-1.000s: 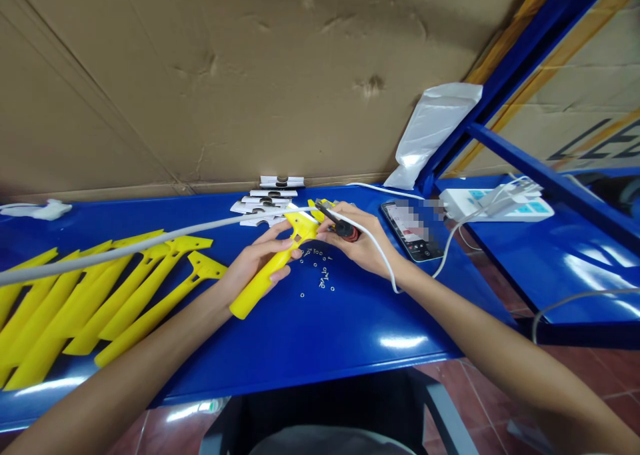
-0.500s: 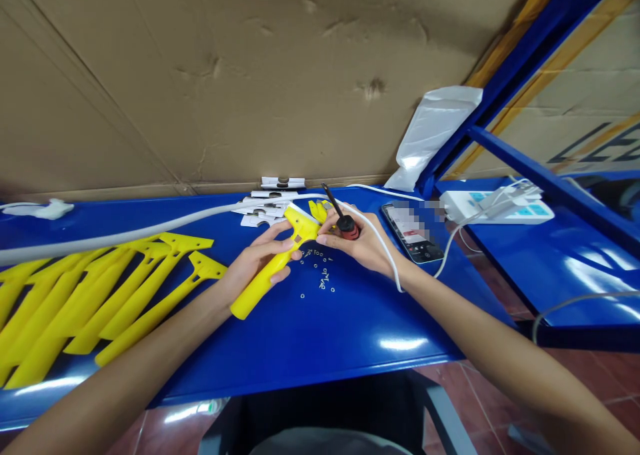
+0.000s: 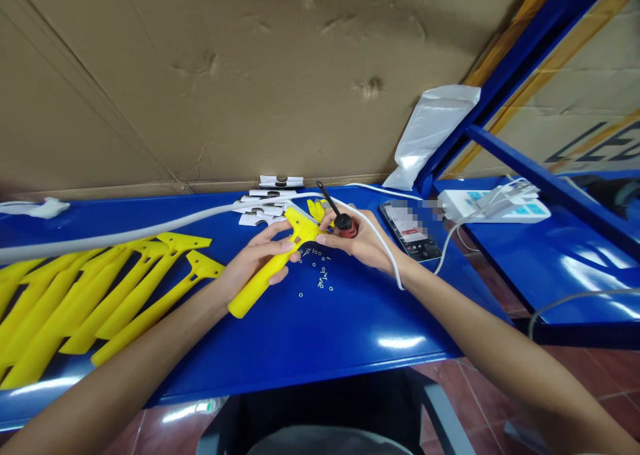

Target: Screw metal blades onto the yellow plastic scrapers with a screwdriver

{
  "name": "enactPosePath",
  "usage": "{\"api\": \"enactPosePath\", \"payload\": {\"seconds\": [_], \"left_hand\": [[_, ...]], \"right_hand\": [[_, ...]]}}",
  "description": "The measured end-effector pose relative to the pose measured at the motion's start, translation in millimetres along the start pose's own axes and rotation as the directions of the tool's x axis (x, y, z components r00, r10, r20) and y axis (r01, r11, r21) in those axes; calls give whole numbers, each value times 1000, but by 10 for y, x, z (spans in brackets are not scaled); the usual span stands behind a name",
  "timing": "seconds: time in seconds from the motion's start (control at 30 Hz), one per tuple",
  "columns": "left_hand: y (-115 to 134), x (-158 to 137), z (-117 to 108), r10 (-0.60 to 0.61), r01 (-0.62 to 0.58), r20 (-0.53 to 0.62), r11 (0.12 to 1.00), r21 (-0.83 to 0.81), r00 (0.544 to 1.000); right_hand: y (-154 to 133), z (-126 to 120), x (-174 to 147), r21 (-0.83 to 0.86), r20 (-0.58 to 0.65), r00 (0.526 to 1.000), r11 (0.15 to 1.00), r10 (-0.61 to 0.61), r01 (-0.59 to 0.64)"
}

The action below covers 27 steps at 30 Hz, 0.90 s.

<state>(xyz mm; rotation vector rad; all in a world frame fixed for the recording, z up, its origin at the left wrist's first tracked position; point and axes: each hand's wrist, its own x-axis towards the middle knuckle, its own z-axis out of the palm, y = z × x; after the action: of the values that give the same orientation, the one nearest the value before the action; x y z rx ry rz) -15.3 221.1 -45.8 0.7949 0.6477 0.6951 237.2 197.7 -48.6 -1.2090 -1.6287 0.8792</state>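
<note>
Swung upward since the earlier frame: screwdriver (image 3: 345, 223), tucked in my right hand (image 3: 367, 245). Near, eight o'clock: bare yellow handles (image 3: 73, 301), I judge left undone. Centre: held handle (image 3: 257, 285), pale strip (image 3: 303, 212) seemingly fitted, left hand (image 3: 253, 261) wrapped round it, right pinching its far end.

Brown cardboard (image 3: 250, 75) behind blue table (image 3: 320, 341), red-tiled floor (image 3: 613, 373)

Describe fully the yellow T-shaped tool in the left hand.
The yellow, plastic-looking T-shaped tool has a rounded handle; its flared head has a small hole, squarish opening and pale edge strip. It slants away rightward over the glossy blue table, gripped by the left hand; the right hand touches the head's corner.
</note>
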Motion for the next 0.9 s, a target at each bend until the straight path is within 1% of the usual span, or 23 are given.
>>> {"api": "enactPosePath", "payload": {"seconds": [0.07, 0.13, 0.2, 0.27, 0.3, 0.37, 0.4, 0.47, 0.53, 0.57, 0.63, 0.7, 0.73, 0.8, 0.83, 0.9], "left_hand": [[-15, 20, -38, 2, -3, 21, 1000, 14, 1000], [-27, 42, -73, 5, -6, 45, 1000, 25, 999], [-28, 61, -101, 21, -22, 53, 999, 26, 998], [-13, 73, -120, 48, -48, 38, 999, 19, 998], [-1, 78, -130, 63, -64, 28, 998, 11, 998], [25, 87, -156, 74, -74, 18, 997, -5, 997], [37, 92, -172, 67, -67, 13, 998, -10, 998], [59, 104, -206, 45, -45, 0, 999, -30, 999], [83, 114, -229, 35, -37, -24, 997, -70, 999], [97, 117, -231, 39, -43, -42, 994, -100, 998], [134, 112, -212, 57, -70, -84, 985, -161, 995], [177, 94, -174, 73, -94, -106, 974, -206, 992], [199, 81, -156, 79, -101, -104, 970, -219, 991], [236, 54, -132, 95, -114, -92, 966, -233, 991], [250, 41, -130, 103, -121, -87, 964, -235, 991], [271, 22, -143, 110, -124, -70, 966, -226, 991]], "right_hand": [[-13, 8, 1, 46, 19, 999, 998, 41, -42], [-13, 12, 4, 38, 35, 999, 999, 37, -38], [7, -1, 7, -59, 20, 999, 997, -46, 47], [34, -37, 4, -203, 18, 981, 960, -192, 191], [43, -64, -2, -280, 30, 963, 923, -267, 264], [41, -134, -16, -429, 82, 918, 818, -388, 384], [28, -173, -23, -505, 118, 894, 749, -432, 429], [-6, -251, -29, -647, 170, 852, 596, -495, 475], [-26, -322, -18, -746, 194, 821, 463, -537, 479], [-21, -354, -6, -781, 192, 809, 414, -555, 469], [20, -414, 26, -829, 173, 792, 347, -586, 438], [90, -469, 61, -862, 153, 783, 306, -603, 404], [127, -494, 77, -874, 152, 786, 289, -599, 390], [192, -532, 100, -890, 152, 810, 278, -567, 361], [218, -544, 109, -895, 136, 829, 291, -542, 337], [257, -550, 122, -891, 58, 869, 367, -491, 266]]}}
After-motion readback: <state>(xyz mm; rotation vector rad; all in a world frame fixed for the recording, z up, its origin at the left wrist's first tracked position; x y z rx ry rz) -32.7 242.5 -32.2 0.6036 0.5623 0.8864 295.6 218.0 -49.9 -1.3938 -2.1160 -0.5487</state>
